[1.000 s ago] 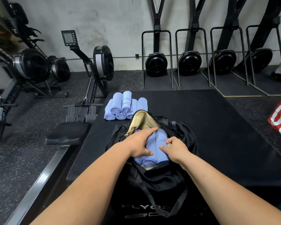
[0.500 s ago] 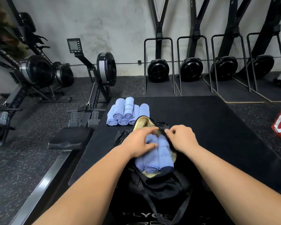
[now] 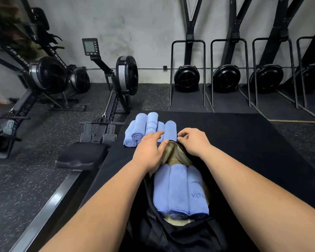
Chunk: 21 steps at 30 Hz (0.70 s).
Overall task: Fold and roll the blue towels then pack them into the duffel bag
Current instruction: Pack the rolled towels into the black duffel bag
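Observation:
Three rolled blue towels (image 3: 179,190) lie side by side inside the open black duffel bag (image 3: 153,231), whose tan lining shows at its far end. Beyond the bag, several more rolled blue towels (image 3: 149,127) are stacked on the black mat. My left hand (image 3: 150,150) reaches over the bag's far end, its fingers stretched out onto the near ends of the stacked rolls. My right hand (image 3: 193,140) hovers at the bag's far rim, fingers loosely curled beside the rightmost stacked roll (image 3: 170,130); neither hand plainly grips anything.
The bag and towels sit on a black floor mat (image 3: 244,142). A rowing machine (image 3: 109,106) with its seat (image 3: 82,157) lies just left of the mat. More rowers stand at far left, and upright machines (image 3: 225,79) line the back wall.
Both hands left the three rolls in the bag and moved forward to the bag's far end and the stacked rolls. The camera view tilted down and closer.

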Each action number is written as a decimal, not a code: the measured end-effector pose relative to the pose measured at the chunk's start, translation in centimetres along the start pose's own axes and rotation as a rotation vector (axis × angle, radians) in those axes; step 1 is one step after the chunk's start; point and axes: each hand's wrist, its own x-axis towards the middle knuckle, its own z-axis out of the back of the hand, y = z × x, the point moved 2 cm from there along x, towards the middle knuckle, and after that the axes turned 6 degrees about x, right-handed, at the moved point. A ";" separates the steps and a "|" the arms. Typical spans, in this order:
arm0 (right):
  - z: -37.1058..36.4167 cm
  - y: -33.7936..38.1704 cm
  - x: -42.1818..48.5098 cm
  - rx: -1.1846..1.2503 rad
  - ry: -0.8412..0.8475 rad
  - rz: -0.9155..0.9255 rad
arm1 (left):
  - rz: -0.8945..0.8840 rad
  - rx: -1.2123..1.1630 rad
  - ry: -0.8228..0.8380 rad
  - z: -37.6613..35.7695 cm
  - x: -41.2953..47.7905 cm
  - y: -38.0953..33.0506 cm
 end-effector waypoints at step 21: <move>-7.5 -4.5 10.6 0.132 0.321 -0.200 | 0.138 -0.051 0.160 -4.3 5.1 6.5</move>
